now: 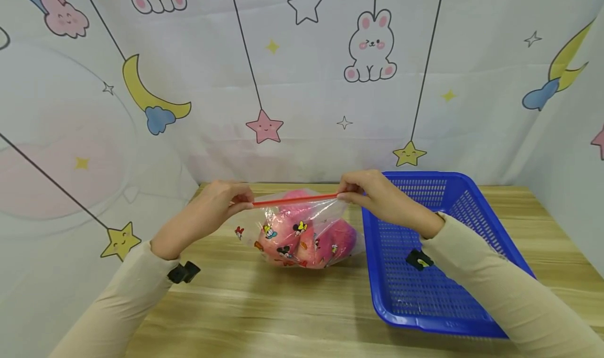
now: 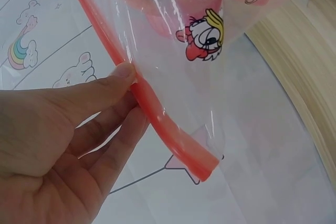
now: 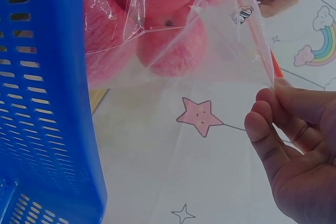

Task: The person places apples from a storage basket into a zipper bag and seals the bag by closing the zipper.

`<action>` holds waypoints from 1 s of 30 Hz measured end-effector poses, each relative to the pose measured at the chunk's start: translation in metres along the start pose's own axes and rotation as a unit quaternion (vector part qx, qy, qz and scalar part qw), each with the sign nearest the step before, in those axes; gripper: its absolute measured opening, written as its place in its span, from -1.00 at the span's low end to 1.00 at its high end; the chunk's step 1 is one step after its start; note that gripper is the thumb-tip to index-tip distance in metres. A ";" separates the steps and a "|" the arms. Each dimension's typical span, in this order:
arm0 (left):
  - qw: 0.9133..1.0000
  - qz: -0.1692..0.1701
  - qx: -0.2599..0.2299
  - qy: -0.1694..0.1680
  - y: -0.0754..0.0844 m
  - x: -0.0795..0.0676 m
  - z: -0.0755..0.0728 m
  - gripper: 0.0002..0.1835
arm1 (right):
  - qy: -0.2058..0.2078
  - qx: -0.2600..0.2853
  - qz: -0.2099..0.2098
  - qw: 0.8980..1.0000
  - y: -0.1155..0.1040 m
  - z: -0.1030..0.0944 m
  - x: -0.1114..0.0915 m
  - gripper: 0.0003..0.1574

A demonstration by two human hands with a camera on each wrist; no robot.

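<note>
A clear zip bag [image 1: 250,219] printed with cartoon characters stands on the table, bulging with several pinkish-red apples [image 3: 173,48]. Along its top runs a red zip strip [image 1: 297,199], stretched nearly straight between both hands. The left hand [image 1: 219,203] pinches the strip near its left end between thumb and fingers; a short tail of red strip [image 2: 184,153] sticks out beyond them in the left wrist view. At the other end, the thumb and fingertips of the right hand [image 1: 375,195] pinch the bag's top corner.
A blue plastic basket [image 1: 377,300] with slotted walls stands right of the bag, under the right forearm. The wooden table [image 1: 283,316] meets a white cloth backdrop [image 1: 321,96] with cartoon drawings at the back and sides. Black clips [image 1: 184,272] sit on the sleeves.
</note>
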State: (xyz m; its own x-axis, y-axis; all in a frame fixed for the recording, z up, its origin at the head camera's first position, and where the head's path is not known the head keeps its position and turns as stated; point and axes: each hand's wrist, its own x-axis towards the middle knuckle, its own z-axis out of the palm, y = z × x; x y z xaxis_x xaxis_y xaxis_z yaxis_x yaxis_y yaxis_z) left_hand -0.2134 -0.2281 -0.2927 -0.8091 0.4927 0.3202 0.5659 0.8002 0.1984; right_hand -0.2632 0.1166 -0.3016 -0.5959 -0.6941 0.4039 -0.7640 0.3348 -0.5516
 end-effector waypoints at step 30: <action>1.000 0.000 0.006 0.001 -0.001 0.000 -0.003 -0.95 | -0.002 0.010 0.011 1.000 0.003 -0.001 -0.005 -0.91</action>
State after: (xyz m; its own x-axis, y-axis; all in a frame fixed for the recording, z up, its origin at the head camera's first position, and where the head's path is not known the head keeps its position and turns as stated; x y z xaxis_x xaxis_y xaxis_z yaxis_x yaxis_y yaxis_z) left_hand -0.2132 -0.2300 -0.2899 -0.8090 0.4915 0.3224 0.5637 0.8043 0.1882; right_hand -0.2631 0.1215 -0.3049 -0.6120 -0.6889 0.3883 -0.7451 0.3378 -0.5751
